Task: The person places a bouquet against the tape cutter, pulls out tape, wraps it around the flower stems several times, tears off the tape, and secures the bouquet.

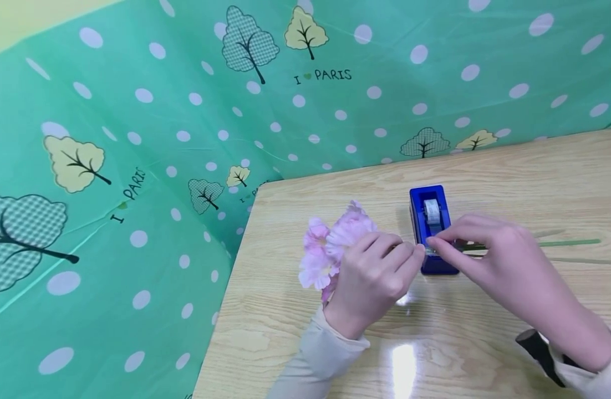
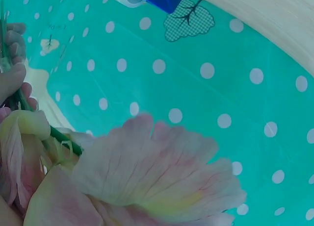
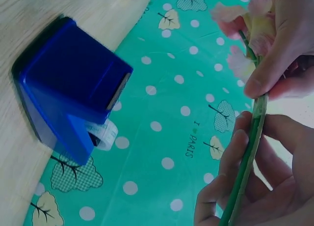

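Note:
Pink artificial flowers (image 1: 317,266) lie in my left hand (image 1: 377,280), whose thumb and fingers pinch the green stems (image 3: 243,172) below the blossoms. Just down the stems, my right hand (image 1: 505,257) holds them between thumb and fingers. A shiny, clear strip that looks like tape (image 3: 260,106) lies along the stems between the two hands. In the head view the stem ends (image 1: 575,243) stick out to the right past my right hand. Large pale petals (image 2: 157,167) fill the lower part of the left wrist view.
A blue tape dispenser (image 1: 440,266) with a white-cored roll (image 1: 432,211) stands on the wooden table (image 1: 265,332), right behind my hands. Green dotted cloth (image 1: 151,138) with printed trees hangs along the table's back and left sides. A dark strap (image 1: 540,354) is at my right sleeve.

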Motion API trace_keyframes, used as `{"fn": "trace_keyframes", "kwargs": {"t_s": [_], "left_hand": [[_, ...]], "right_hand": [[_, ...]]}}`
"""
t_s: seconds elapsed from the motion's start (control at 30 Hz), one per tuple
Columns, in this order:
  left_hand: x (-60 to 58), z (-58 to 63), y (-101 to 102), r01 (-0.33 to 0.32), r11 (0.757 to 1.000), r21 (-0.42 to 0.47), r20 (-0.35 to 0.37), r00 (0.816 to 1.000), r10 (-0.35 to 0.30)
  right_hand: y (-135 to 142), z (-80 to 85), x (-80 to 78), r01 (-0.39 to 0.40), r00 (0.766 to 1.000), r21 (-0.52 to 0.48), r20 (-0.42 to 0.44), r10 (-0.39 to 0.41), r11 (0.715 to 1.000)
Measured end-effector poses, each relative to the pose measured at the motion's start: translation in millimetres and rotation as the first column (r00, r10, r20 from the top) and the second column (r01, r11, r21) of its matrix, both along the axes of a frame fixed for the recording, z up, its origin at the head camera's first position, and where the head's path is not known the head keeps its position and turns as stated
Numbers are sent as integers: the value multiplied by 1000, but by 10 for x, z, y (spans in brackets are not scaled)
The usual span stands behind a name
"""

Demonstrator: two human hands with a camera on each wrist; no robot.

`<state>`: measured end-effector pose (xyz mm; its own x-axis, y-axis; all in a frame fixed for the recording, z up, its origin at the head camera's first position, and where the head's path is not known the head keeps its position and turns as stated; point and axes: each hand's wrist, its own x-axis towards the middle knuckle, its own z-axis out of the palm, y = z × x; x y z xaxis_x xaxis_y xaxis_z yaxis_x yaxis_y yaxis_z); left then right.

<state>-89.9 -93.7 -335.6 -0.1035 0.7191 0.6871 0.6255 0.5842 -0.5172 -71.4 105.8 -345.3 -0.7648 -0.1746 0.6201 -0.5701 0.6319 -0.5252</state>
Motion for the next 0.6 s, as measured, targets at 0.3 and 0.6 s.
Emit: {"fn": "trace_keyframes", "kwargs": {"t_s": [0.3, 0.6], "left_hand": [[-7, -13, -1, -4, 1000, 5, 13, 1000, 4], [-50, -5, -90, -60, 998, 8, 87, 994, 59]], "right_hand": [[-6, 4, -5, 30, 999, 4, 44, -30, 1000], [28, 18, -11, 45, 999, 38, 28, -46, 998]]}}
